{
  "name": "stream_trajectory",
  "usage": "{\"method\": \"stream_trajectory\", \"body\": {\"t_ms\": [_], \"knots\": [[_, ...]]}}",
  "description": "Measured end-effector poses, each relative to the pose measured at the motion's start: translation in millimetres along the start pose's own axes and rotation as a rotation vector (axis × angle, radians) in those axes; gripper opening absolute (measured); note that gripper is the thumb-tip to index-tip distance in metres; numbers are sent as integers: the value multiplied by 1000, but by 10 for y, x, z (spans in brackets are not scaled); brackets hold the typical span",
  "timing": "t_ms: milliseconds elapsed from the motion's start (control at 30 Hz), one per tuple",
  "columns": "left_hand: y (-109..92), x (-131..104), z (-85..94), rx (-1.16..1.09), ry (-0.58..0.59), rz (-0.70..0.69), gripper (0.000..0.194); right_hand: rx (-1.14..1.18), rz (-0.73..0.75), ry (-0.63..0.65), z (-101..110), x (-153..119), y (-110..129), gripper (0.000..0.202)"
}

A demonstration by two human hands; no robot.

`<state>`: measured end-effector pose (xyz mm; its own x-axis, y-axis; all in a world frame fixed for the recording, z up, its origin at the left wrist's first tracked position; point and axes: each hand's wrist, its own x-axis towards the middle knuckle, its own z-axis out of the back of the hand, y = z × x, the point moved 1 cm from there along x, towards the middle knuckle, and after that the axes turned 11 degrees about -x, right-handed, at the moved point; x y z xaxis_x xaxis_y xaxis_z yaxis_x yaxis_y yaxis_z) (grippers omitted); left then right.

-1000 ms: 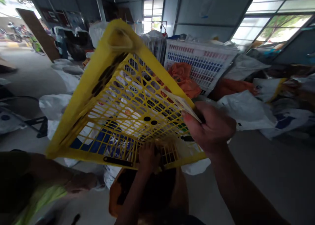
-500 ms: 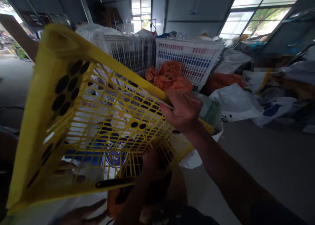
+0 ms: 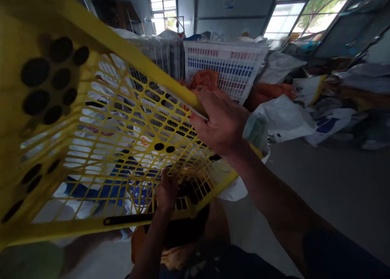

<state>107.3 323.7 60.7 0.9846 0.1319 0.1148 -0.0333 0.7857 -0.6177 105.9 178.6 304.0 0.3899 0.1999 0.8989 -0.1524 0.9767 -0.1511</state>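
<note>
A large yellow plastic crate [image 3: 91, 120] is tipped up in front of me, its lattice bottom facing me and filling the left half of the view. My right hand [image 3: 221, 122] grips its upper right rim, with a thin pale card pinched against the edge. My left hand [image 3: 166, 189] holds the lower rim near the middle, fingers hooked through the lattice. Below the crate sits an orange and black bag [image 3: 183, 234].
A white lattice basket [image 3: 228, 69] with orange cloth [image 3: 202, 79] stands behind, another white basket [image 3: 161, 55] to its left. White sacks [image 3: 283, 116] and piled bags cover the floor at right. Bare grey floor [image 3: 335, 189] lies at lower right. Another person's arm [image 3: 88, 250] shows at lower left.
The crate has swung toward me and to the left, now filling more of the view. My right hand has slid up and left along the rim; my left hand stays on the lower edge.
</note>
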Motion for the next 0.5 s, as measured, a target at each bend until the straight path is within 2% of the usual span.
{"method": "stream_trajectory", "body": {"t_ms": [67,200,333,433,500], "knots": [[23,26,21,27,67,28,47,29,27,0,-53,-89,49,19],[80,-33,29,83,279,-176,38,58,85,65,-90,-189,160,18],[135,-188,-140,167,465,-366,59,38,77,115,-161,-183,165,19],[229,-295,-211,171,484,-363,54,39,70,160,-224,-180,150,21],[390,-422,-123,160,437,-300,46,41,66,182,-249,-186,146,20]]}}
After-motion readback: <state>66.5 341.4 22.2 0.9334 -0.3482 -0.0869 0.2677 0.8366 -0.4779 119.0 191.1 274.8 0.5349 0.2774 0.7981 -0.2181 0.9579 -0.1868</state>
